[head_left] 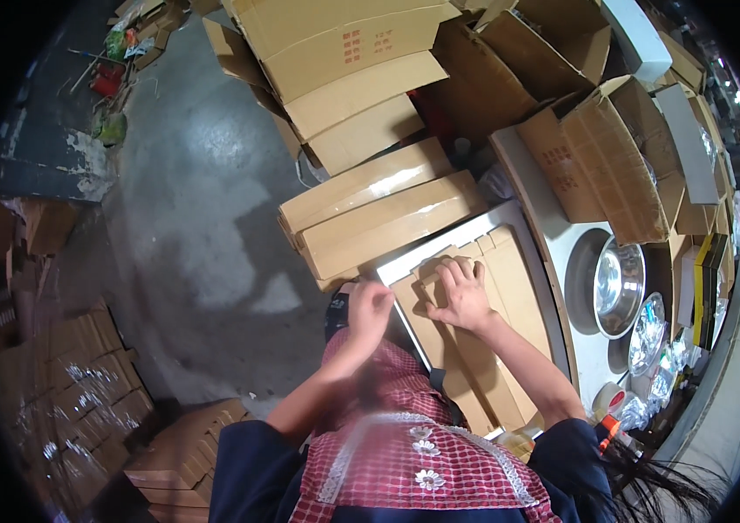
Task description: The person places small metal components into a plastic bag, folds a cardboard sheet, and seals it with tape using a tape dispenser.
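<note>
On the white-edged table [405,261], brown cardboard [474,364] is laid flat, apparently creased but not yet raised; its surface is matte, its far edge notched. It is touched by the right hand [464,296], fingers spread and bent. At its left, the left hand [371,309] is curled; whether anything is pinched cannot be told. Beyond, long cartons [391,222] are laid.
</note>
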A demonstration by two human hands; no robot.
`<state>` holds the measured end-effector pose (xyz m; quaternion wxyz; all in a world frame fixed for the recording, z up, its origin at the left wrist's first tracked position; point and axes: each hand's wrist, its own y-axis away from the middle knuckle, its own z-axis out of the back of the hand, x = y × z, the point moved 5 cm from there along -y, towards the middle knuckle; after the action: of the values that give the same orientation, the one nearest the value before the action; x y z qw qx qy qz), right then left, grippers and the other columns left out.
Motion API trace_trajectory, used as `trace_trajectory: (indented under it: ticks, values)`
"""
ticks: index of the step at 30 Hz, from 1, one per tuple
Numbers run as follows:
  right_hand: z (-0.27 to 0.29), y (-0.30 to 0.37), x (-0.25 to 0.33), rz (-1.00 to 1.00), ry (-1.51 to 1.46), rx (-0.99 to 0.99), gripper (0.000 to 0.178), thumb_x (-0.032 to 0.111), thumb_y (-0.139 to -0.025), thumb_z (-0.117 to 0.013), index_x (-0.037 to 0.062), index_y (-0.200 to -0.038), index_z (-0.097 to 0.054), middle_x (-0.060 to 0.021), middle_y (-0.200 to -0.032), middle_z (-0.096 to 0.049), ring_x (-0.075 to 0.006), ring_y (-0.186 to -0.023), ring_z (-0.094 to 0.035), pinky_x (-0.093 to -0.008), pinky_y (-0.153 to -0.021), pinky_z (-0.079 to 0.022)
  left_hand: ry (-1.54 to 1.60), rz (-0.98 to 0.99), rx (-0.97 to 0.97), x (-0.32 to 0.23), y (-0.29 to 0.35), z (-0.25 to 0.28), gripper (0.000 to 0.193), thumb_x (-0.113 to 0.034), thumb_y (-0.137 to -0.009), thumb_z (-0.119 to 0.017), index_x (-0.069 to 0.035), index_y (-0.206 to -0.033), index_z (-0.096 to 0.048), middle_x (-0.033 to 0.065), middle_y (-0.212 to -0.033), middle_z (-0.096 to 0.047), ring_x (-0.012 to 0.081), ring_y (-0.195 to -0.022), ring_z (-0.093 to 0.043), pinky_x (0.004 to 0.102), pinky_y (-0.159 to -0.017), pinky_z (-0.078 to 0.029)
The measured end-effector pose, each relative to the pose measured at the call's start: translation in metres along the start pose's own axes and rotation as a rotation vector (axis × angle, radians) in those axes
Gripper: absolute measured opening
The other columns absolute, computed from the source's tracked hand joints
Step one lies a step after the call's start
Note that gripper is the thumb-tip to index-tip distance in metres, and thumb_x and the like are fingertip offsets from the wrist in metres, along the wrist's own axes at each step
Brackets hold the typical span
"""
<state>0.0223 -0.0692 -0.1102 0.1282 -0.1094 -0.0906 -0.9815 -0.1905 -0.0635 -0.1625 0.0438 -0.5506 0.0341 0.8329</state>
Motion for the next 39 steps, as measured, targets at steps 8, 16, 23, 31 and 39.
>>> trace_trajectory:
  ticks: [8, 16, 23, 31, 39]
  values:
    - [-0.001, -0.021, 0.039, 0.085, -0.078, -0.228, 0.056, 0.049, -0.068, -0.076, 0.0052, -0.101, -0.062, -0.0121, -0.107, -0.056, -0.0311, -0.109, -0.051, -0.0546, -0.094, -0.035, 0.691, 0.746, 0.207, 0.039, 0.043, -0.015, 0.025, -0.007, -0.101, -0.051, 0.004, -0.119, -0.065, 0.0105, -0.102, -0.07, 0.0217, -0.09, -0.071, 0.0328, -0.076, -0.06]
    - [0.004, -0.046, 0.053, 0.1, -0.096, -0.238, 0.051, 0.047, -0.069, -0.076, 0.0058, -0.096, -0.064, -0.0108, -0.103, -0.059, -0.0307, -0.107, -0.053, -0.0528, -0.091, -0.036, 0.287, 0.615, 0.404, 0.042, 0.015, 0.001, 0.029, -0.001, -0.091, -0.058, 0.009, -0.118, -0.062, 0.0168, -0.102, -0.071, 0.0231, -0.087, -0.073, 0.0367, -0.075, -0.063]
    - [0.016, -0.055, 0.038, 0.058, -0.078, -0.283, 0.049, 0.041, -0.064, -0.079, 0.0092, -0.1, -0.069, -0.0083, -0.107, -0.062, -0.0301, -0.11, -0.054, -0.0528, -0.092, -0.036, 0.049, 0.591, 0.523, 0.003, -0.021, -0.003, 0.029, -0.01, -0.091, -0.064, 0.007, -0.114, -0.061, 0.0155, -0.076, -0.072, 0.0207, -0.061, -0.072, 0.0302, -0.057, -0.06]
    - [0.007, -0.07, 0.03, -0.075, 0.035, -0.141, 0.061, 0.043, -0.065, -0.076, 0.0085, -0.114, -0.064, -0.0105, -0.116, -0.059, -0.032, -0.114, -0.05, -0.0575, -0.096, -0.035, -0.251, 0.335, 0.632, 0.012, -0.032, -0.014, 0.037, -0.023, -0.09, -0.068, 0.004, -0.115, -0.061, 0.0184, -0.078, -0.072, 0.0303, -0.069, -0.073, 0.0393, -0.065, -0.058]
    - [0.026, -0.037, 0.004, -0.181, 0.025, 0.02, 0.082, 0.037, -0.062, -0.082, 0.014, -0.135, -0.052, -0.0125, -0.137, -0.047, -0.0349, -0.134, -0.039, -0.0648, -0.094, -0.038, -0.341, 0.251, 0.535, 0.027, -0.029, -0.022, 0.039, -0.029, -0.09, -0.068, 0.001, -0.113, -0.062, 0.02, -0.085, -0.072, 0.0366, -0.083, -0.072, 0.0459, -0.078, -0.056]
